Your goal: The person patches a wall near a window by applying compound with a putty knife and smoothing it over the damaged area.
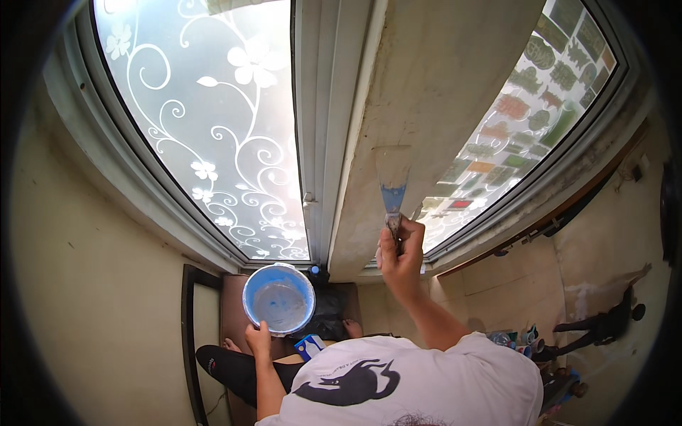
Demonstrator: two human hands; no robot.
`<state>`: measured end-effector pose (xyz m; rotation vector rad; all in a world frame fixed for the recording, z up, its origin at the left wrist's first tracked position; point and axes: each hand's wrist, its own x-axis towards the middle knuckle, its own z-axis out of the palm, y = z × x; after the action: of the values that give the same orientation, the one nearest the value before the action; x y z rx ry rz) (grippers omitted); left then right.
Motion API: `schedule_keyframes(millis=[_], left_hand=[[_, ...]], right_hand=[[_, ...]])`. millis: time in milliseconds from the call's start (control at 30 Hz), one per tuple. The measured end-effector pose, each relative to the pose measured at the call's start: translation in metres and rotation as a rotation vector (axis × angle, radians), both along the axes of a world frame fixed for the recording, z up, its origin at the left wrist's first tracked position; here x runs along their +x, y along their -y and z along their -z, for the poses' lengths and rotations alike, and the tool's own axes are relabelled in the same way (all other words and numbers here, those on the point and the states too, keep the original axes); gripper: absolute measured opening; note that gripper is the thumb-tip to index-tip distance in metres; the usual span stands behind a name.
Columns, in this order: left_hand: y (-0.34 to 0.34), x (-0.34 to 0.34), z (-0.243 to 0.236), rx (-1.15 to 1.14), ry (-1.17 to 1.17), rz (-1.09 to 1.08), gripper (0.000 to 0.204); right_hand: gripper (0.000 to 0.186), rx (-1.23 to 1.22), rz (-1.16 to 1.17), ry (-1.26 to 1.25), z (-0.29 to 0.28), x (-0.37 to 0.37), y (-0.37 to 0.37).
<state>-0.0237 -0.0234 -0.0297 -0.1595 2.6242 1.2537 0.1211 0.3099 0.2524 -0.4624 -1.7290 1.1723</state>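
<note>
My right hand [403, 253] is raised and closed around the handle of a putty knife [393, 195]. Its wide blade points up, bluish near the handle and coated pale toward the tip. The blade lies against or just in front of the beige wall pillar [408, 92] between two windows; whether it touches cannot be told. Lower down, my left hand [260, 339] grips the near rim of a blue bucket [278, 299]. Greyish-white residue coats the bucket's bottom and inner walls.
A frosted window [213, 121] with white floral scrolls stands at left, another patterned window [522, 113] at right. Below are a black plastic bag [328, 312], a blue-and-white box [310, 346] and a dark frame [188, 312]. Several containers [522, 339] stand at lower right.
</note>
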Motion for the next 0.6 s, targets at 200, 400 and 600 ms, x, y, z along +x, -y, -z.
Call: schedule_keyframes(millis=[200,400,600], left_hand=[[-0.003,0.004,0.008,0.044,0.004,-0.007,0.036],[-0.011,0.018,-0.025,0.083,-0.103,0.051,0.037],[-0.027,0.013,-0.015,-0.018,-0.08,0.045,0.036]], right_hand=[[0.033,-0.043,-0.079,-0.101,-0.021,0.012,0.006],[0.036,0.023,0.021,-0.086,-0.061,-0.011,-0.018],[0.036,0.054,0.005,0.012,-0.02,0.01,-0.025]])
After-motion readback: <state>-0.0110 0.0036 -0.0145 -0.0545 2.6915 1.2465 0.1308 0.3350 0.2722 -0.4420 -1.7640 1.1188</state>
